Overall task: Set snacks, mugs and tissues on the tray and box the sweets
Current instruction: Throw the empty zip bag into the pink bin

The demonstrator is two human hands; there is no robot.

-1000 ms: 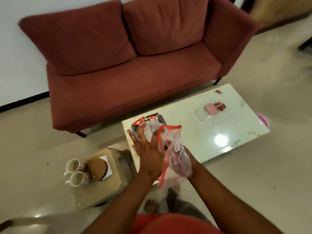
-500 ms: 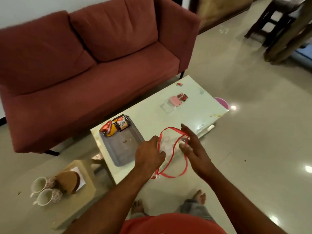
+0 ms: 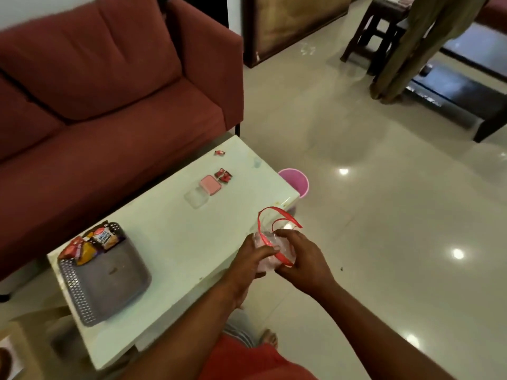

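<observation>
Both hands crumpling a clear plastic bag with red handles at frame center-right, over the table's near edge.

Left hand (image 3: pixel 251 259) and right hand (image 3: pixel 299 260) are both closed on the bag (image 3: pixel 270 242). Grey tray (image 3: pixel 107 286) sits lower left on the white table (image 3: pixel 175 234), with 3 snack packets (image 3: pixel 90 242) stacked at its far end; label print is too blurred to read. Mid-table: 1 clear box (image 3: pixel 195 198), 1 pink lid (image 3: pixel 210 184) touching it, 2 red sweets (image 3: pixel 223 175) beside the lid, 1 more sweet (image 3: pixel 219 152) further up. Pink bin (image 3: pixel 295 182) on the floor beyond the table corner.
</observation>
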